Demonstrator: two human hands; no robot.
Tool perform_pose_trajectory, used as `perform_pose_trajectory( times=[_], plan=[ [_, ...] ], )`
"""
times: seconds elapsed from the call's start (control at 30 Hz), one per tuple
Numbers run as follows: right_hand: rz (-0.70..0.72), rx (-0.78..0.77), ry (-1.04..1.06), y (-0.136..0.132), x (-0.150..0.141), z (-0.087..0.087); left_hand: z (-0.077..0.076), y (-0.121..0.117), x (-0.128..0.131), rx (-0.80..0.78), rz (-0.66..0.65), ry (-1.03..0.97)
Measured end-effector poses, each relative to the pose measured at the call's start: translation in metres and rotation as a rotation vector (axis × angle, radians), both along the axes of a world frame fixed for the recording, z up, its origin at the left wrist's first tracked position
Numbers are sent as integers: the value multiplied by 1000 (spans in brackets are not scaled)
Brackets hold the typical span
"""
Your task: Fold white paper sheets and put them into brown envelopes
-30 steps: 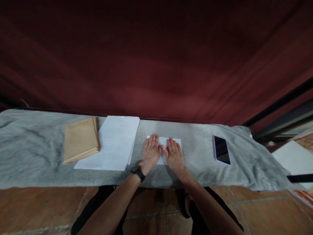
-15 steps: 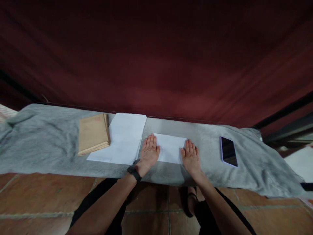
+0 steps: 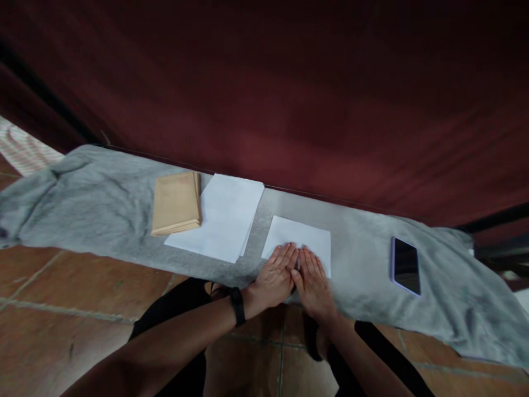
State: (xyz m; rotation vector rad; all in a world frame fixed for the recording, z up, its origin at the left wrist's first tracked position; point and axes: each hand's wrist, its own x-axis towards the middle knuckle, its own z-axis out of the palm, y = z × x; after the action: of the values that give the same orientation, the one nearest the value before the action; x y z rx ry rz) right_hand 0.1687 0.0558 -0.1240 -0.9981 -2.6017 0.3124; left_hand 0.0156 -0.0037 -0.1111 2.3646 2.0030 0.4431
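Observation:
A white sheet of paper (image 3: 303, 234), which looks folded, lies on the grey cloth in front of me. My left hand (image 3: 278, 275) rests flat over its near edge, fingers stretched out, with a dark band on the wrist. Close beside it, my right hand (image 3: 313, 279) lies flat on the same near edge, fingers extended. The two hands almost touch, and they hide part of the paper's near side. Left of them is a stack of larger white sheets (image 3: 225, 218). A pile of brown paper envelopes (image 3: 176, 204) partly overlaps that stack.
A phone with a purple case (image 3: 405, 266) lies to the right. The grey cloth (image 3: 363, 248) covers a narrow bench-like surface. Behind it hangs a dark red curtain (image 3: 268, 110). Brown floor tiles (image 3: 82, 286) show below the front edge.
Both hands have moved from the folded paper's two sides to its near edge, coming close together. The camera view has tilted and shifted somewhat.

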Motion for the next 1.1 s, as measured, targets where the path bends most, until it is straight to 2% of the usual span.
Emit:
perform_pose_trajectory(
  times=[0.37,0.8,0.93,1.0,1.1],
  plan=[
    [-111,134,-94,14,34,-15,1,-13,-9,-8,24,-23],
    [-268,160,-132,12,53,-12,-2,-19,-17,-30,186,-31],
    [-355,149,-118,20,49,-9,-1,-8,-31,37,242,-46],
    [-389,135,-76,27,41,-4,4,4,-37,91,222,-42],
    [-321,68,10,35,17,6,11,26,-40,142,144,-31]
  ],
)
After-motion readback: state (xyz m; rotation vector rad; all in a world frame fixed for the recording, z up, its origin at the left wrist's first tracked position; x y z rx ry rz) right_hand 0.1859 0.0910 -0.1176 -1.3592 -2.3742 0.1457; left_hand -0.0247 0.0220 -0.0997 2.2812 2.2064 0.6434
